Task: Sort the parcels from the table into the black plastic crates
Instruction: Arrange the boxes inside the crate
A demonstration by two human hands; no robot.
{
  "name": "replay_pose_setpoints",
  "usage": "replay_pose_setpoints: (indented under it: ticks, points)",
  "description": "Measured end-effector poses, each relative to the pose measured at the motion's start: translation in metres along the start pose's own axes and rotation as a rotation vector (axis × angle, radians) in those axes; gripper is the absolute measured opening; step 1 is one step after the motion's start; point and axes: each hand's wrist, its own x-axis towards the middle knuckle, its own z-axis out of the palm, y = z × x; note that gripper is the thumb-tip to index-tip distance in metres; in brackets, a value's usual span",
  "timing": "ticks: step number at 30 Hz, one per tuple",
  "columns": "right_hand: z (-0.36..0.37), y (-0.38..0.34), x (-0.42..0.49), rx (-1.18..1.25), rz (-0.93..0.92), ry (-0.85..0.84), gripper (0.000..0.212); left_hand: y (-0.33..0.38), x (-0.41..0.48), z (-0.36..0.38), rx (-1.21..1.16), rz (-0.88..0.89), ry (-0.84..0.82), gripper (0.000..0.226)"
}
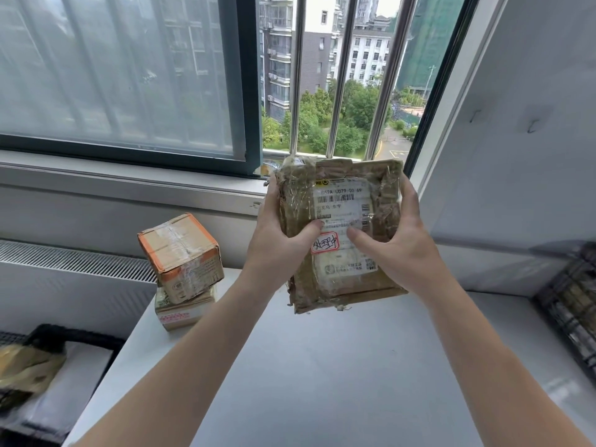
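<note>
Tape (294,183) on the flat cardboard parcel (342,287) is wrinkled and lifting at the corners, and the lower edge looks torn, so my first worry is the wrapping giving way while I carry it. I have it raised above the desk (322,366), label (338,206) facing me. My left hand (283,241) is curled round its left edge and my right hand (398,245) round its right edge, both thumbs pressed on the front. The fingers behind it are hidden, so I cannot tell how much support the back has. The film is glossy and a thumb could slide on it. If I let go with one side to swing across, I think the flat box could pivot and drop.

Picking the wrong bin is the other risk. One black crate (96,338) sits low at my left with parcels already in it. Another crate (577,317) stands at my right, its contents too blurred to make out. I should read the label properly before committing.

Going left, my forearm would pass near the top box (180,253), which sits askew on the lower box (185,309) by the desk's far left edge. A nudge there could topple the pair. The window behind is open, though its bars (340,75) look too close for this parcel to get through.
</note>
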Motion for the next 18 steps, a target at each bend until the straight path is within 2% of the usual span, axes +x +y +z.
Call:
replay_pose_setpoints:
  ticks: [18]
  points:
    - [-0.0103, 0.0059, -0.0026, -0.039, 0.003, -0.017, 0.105, 0.0080, -0.0086, 0.0092, 0.035, 0.009, 0.008, 0.076]
